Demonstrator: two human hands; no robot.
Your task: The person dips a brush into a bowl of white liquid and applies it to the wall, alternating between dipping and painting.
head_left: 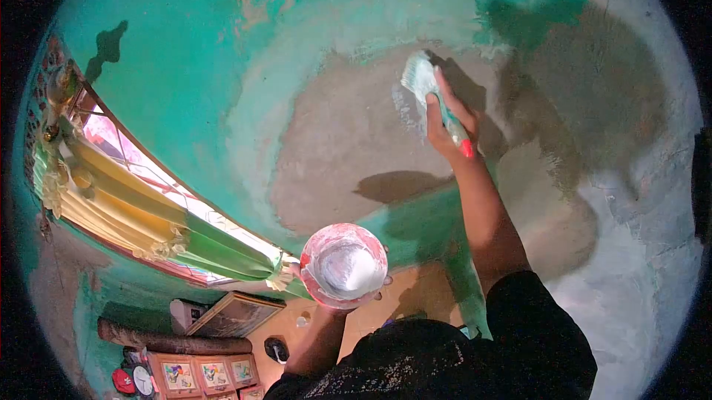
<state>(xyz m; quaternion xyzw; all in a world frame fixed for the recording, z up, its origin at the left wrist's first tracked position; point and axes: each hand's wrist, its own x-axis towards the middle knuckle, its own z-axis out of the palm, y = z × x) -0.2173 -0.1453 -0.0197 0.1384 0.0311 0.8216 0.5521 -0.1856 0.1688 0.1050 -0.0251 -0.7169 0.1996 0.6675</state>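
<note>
My right hand (454,122) is closed around a paintbrush (449,114) with a red-tipped handle. White paint coats its bristles, which touch or nearly touch the bare grey-brown patch (334,133) on the wall. Pale wet streaks (404,109) show on the patch just left of the brush. Lower down, my left hand (378,289) holds a round red bowl (313,281) from beneath; most of that hand is hidden behind it. White paint (347,266) lies inside the bowl and smears its rim.
Green paint (185,51) surrounds the patch, with whitish wall (638,303) at right. A window with a yellow and green curtain (126,192) is at left. Below are a framed picture (236,316), a rolled dark mat (174,341), a wooden cabinet (196,374) and a clock (142,380).
</note>
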